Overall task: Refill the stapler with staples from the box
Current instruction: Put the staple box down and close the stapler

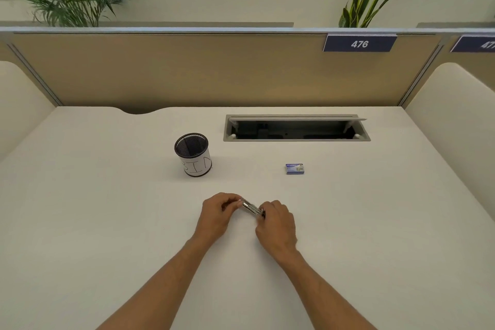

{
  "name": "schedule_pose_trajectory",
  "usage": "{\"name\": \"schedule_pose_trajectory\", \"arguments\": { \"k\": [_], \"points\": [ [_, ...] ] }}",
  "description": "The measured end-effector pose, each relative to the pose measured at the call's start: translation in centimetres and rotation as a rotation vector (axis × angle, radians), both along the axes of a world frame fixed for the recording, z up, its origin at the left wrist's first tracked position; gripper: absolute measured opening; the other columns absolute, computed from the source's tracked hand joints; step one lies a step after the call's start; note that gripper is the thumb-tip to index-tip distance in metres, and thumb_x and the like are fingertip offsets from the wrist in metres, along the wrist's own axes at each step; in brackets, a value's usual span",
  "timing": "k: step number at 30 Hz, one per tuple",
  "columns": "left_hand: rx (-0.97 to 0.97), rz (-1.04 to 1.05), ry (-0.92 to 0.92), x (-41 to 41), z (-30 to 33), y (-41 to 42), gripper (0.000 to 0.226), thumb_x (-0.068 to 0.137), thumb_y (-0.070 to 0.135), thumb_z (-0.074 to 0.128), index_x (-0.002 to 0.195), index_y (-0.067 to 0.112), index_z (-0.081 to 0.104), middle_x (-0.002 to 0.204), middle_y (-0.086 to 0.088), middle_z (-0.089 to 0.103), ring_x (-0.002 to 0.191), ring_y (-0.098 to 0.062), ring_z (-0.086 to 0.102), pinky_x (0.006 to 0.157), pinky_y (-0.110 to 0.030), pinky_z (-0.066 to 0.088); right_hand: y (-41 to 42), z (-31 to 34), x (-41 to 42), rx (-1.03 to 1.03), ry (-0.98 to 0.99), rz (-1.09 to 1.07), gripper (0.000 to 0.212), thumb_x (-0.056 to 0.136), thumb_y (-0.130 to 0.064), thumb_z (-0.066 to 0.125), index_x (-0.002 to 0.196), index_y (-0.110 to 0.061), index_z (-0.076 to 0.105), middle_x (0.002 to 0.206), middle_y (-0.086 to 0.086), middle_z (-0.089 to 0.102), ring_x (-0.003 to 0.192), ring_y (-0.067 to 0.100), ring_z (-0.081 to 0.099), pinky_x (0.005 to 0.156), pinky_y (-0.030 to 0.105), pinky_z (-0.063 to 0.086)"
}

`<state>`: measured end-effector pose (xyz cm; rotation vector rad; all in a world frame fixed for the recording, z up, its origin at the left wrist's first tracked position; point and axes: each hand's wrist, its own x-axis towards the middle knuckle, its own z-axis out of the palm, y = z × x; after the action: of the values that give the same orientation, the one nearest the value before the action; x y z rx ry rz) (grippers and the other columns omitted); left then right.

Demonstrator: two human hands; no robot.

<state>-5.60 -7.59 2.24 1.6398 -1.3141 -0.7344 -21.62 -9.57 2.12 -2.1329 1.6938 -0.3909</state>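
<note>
A small silver and black stapler (pixel 251 208) is held between both hands over the middle of the white desk (pixel 107 222). My left hand (pixel 217 214) grips its left end with the fingertips. My right hand (pixel 277 225) closes over its right end, hiding that part. Whether the stapler is open I cannot tell. A small blue staple box (pixel 295 169) lies shut on the desk beyond and to the right of my hands, untouched.
A black mesh cup (pixel 193 154) with a white paper label stands back left of my hands. An open cable hatch (pixel 296 128) is cut into the desk at the back. A tan partition (pixel 187 69) closes the far side.
</note>
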Motion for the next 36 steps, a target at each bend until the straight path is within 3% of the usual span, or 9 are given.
{"name": "schedule_pose_trajectory", "arguments": {
  "k": [5,7,11,19,21,26,36],
  "points": [
    [-0.130,-0.126,-0.291,0.0,1.1,-0.5,0.004,0.087,0.017,0.069,0.091,0.016,0.071,0.084,0.006,0.067,0.082,-0.013,0.056,0.075,-0.013,0.038,-1.2,1.5,-1.2,-0.015,-0.060,0.100,0.011,0.092,-0.016,0.052,0.100,-0.015,0.059,0.105,0.004,0.057,0.082,0.029,0.056,0.067,0.033,0.032],
    [-0.196,-0.165,-0.415,-0.1,1.6,-0.8,0.004,0.087,0.018,0.069,0.091,0.016,0.070,0.084,0.005,0.067,0.083,-0.017,0.054,0.077,-0.024,0.040,-1.7,2.1,-1.6,-0.019,-0.060,0.135,0.010,0.093,-0.017,0.053,0.101,-0.016,0.059,0.107,0.001,0.057,0.081,0.028,0.057,0.065,0.032,0.030],
    [-0.259,-0.227,-0.516,-0.5,2.3,-1.1,0.005,0.087,0.018,0.069,0.091,0.016,0.070,0.090,0.003,0.067,0.088,-0.019,0.054,0.078,-0.032,0.041,-2.2,3.1,-1.7,-0.027,-0.073,0.200,0.010,0.092,-0.018,0.058,0.102,-0.017,0.061,0.108,-0.001,0.058,0.087,0.027,0.060,0.070,0.035,0.043],
    [-0.181,-0.253,-0.459,-0.4,3.2,-1.2,0.005,0.087,0.022,0.068,0.089,0.019,0.071,0.091,0.007,0.069,0.089,-0.014,0.054,0.078,-0.036,0.045,-2.4,4.0,-1.7,-0.031,-0.124,0.258,0.013,0.090,-0.011,0.060,0.102,-0.014,0.064,0.106,0.003,0.060,0.088,0.027,0.059,0.080,0.041,0.046],
    [-0.148,-0.255,-0.427,-0.4,3.3,-1.2,0.005,0.087,0.023,0.069,0.090,0.020,0.072,0.090,0.009,0.069,0.090,-0.013,0.053,0.077,-0.031,0.046,-2.5,4.1,-1.8,-0.027,-0.137,0.266,0.012,0.090,-0.012,0.060,0.102,-0.014,0.064,0.105,0.002,0.060,0.087,0.027,0.059,0.080,0.041,0.046],
    [-0.020,-0.242,-0.231,-0.6,3.8,-1.2,0.008,0.084,0.020,0.073,0.091,0.021,0.073,0.088,0.011,0.066,0.093,-0.008,0.053,0.069,-0.005,0.042,-2.4,4.3,-1.8,-0.009,-0.171,0.269,0.011,0.090,-0.010,0.061,0.099,-0.013,0.064,0.103,0.004,0.060,0.087,0.030,0.058,0.081,0.045,0.047],
    [0.027,-0.225,-0.098,-0.4,4.3,-1.4,0.009,0.079,0.016,0.077,0.087,0.019,0.075,0.085,0.011,0.068,0.086,-0.002,0.058,0.067,-0.005,0.042,-2.3,4.4,-1.9,-0.026,-0.202,0.253,0.011,0.088,-0.006,0.062,0.098,-0.011,0.065,0.102,0.004,0.061,0.085,0.029,0.059,0.078,0.045,0.049]
  ]
}}
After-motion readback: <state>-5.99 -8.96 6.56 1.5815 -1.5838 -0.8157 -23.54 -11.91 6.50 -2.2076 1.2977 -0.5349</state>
